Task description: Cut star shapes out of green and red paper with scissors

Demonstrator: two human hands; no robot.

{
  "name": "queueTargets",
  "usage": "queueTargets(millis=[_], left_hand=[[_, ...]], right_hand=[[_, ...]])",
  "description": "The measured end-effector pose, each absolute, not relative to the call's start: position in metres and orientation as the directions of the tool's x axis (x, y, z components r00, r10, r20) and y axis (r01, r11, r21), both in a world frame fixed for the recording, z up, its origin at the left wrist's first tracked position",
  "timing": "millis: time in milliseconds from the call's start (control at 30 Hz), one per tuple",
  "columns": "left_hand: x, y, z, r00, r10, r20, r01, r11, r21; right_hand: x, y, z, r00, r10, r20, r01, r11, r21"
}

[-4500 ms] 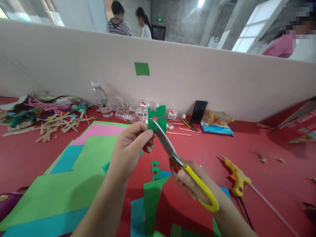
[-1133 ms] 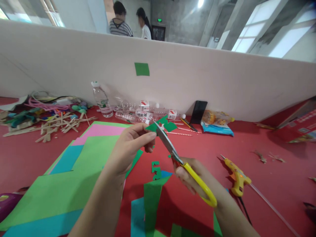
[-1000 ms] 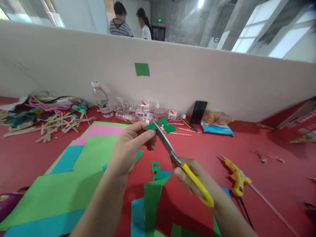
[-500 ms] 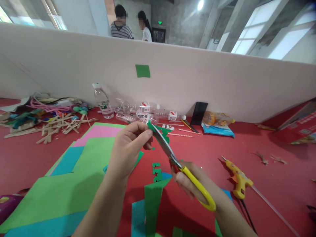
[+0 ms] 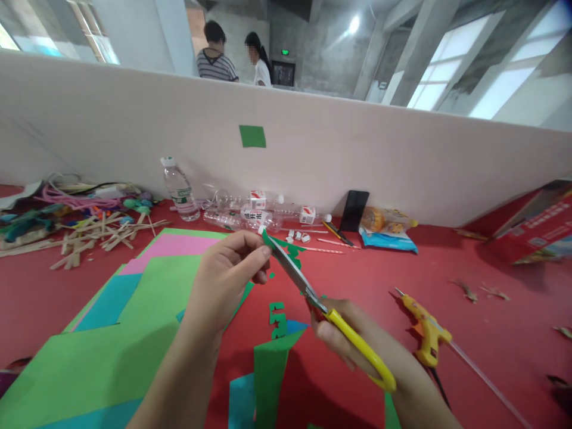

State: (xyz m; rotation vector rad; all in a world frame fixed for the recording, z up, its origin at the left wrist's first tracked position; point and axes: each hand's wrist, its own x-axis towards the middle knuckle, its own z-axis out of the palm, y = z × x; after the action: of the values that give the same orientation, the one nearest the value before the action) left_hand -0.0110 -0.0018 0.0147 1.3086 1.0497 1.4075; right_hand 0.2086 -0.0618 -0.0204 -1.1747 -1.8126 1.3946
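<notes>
My left hand (image 5: 227, 280) pinches a small dark green paper piece (image 5: 286, 249) between thumb and fingers, held above the red table (image 5: 384, 280). My right hand (image 5: 353, 342) grips yellow-handled scissors (image 5: 330, 319); their metal blades point up and left into the green piece beside my left fingertips. A tiny green scrap (image 5: 271, 275) hangs just below the piece. Under the hands lie a cut-out green strip (image 5: 277, 311) and a longer green strip (image 5: 267, 372).
Green, blue and pink paper sheets (image 5: 134, 322) cover the table's left. A yellow glue gun (image 5: 424, 333) lies right of my right hand. Wooden sticks (image 5: 89, 232), plastic bottles (image 5: 179, 189), a phone (image 5: 354, 210) and snack bag (image 5: 386, 229) line the white partition. Two people stand beyond it.
The green piece has been turned in my left hand from upright to edge-on against the blades, and a small scrap has come off. The view has tipped slightly upward.
</notes>
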Motion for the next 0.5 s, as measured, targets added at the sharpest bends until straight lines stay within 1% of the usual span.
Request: queueTargets(millis=[167,500], left_hand=[[-0.0113,-0.0033,0.0127,-0.023,0.974,0.223,-0.058,-0.224,0.973],[-0.0115,-0.0028,0.0146,-0.022,0.974,0.227,-0.043,-0.228,0.973]], right_hand=[[0.2103,-0.0610,-0.0209,-0.480,0.872,-0.093,0.295,0.060,-0.954],[0.2097,-0.0596,-0.0213,-0.471,0.874,-0.123,0.318,0.038,-0.947]])
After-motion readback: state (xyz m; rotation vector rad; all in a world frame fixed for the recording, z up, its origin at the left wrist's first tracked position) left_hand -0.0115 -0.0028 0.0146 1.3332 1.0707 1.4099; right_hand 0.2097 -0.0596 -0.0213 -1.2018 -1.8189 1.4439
